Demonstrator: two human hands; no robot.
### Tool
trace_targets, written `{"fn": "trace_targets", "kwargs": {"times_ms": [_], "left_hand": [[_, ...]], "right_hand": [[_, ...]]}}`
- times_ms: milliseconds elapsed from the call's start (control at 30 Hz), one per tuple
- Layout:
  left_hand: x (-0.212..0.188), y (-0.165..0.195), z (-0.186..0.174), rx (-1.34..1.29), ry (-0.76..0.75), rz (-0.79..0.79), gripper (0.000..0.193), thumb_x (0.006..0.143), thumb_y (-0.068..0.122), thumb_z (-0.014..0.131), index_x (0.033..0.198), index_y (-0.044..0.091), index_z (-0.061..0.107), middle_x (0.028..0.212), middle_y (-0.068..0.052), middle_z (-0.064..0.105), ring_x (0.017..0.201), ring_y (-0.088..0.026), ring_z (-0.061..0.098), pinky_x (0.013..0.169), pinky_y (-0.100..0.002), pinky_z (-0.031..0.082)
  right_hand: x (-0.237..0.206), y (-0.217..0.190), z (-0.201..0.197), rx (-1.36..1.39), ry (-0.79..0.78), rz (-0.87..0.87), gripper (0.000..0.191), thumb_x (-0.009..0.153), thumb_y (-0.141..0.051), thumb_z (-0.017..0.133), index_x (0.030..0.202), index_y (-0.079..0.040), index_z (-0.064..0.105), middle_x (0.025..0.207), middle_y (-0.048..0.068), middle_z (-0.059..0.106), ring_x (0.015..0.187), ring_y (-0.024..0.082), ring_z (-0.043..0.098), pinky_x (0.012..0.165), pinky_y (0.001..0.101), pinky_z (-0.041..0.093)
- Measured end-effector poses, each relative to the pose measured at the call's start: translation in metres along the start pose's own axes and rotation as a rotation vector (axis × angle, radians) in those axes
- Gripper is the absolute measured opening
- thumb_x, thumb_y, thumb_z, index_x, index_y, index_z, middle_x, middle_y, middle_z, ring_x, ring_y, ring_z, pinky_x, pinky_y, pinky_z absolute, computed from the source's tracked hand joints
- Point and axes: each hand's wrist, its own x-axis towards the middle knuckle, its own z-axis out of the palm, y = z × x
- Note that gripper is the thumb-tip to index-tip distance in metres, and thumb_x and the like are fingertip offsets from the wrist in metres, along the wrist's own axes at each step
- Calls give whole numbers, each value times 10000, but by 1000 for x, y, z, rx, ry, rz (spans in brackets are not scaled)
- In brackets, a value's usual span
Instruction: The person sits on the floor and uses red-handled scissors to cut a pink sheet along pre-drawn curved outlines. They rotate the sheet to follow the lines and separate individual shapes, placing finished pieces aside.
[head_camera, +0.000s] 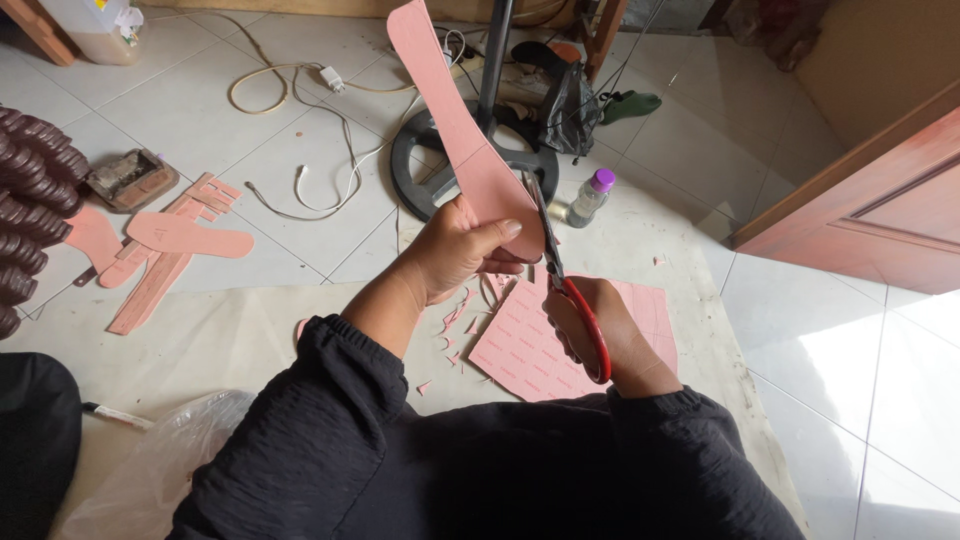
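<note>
Above left hand (455, 245), pink strip (450, 110) apparently pinched.

Bright daylight; glare lower right

pink sole-shaped cutout (455, 120), red-handled scissors (575, 300), pink sheet (530, 350) w/ faint grid print, black sleeves (330, 420), white floor tiles (180, 110), purple-capped clear bottle (590, 197)
</note>
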Motion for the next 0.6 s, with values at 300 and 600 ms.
{"fn": "trace_targets", "kwargs": {"times_ms": [300,600], "left_hand": [[-4,1,6,27,-52,-45,334,965,112,602,1286,33,556,1121,-111,713,963,-197,743,757,-318,658],[-7,2,7,36,-23,-30,352,963,108,599,1298,27,527,1138,-111,706,958,-201,748,752,-325,655]], "right_hand": [[1,4,-3,9,-31,-124,206,854,-204,613,812,-3,629,577,58,587,488,139,567,461,294,480],[2,7,-6,-32,-35,-101,228,863,-214,637,761,-11,619,565,57,570,475,132,543,440,293,454]]}}
